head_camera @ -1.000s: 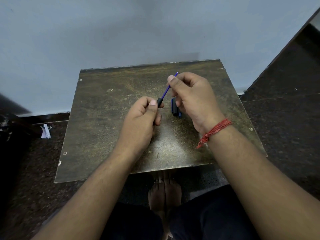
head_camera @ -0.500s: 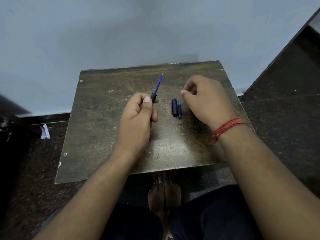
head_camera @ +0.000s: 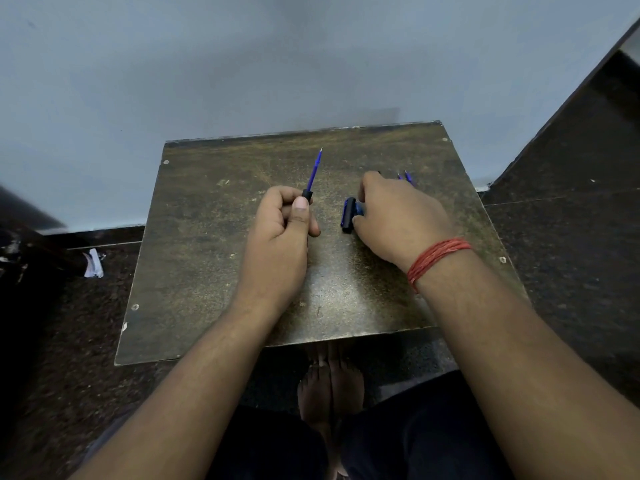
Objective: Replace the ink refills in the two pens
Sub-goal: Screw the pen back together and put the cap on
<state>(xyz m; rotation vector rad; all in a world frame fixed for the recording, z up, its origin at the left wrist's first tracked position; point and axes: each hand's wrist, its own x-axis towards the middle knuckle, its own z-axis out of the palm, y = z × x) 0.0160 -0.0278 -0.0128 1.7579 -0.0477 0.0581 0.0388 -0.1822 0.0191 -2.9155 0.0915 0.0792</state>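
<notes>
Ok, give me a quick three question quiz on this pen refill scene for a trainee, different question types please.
1. True or false: the left hand grips a pen barrel with a blue refill sticking out of it.
2. Multiple choice: the right hand is at A) the pen caps on the table, B) the paper scrap on the floor, C) its own wrist thread.
3. Fill in: the two spare refill tips show just beyond the ____ hand.

Key: 1 true; 2 A; 3 right.
</notes>
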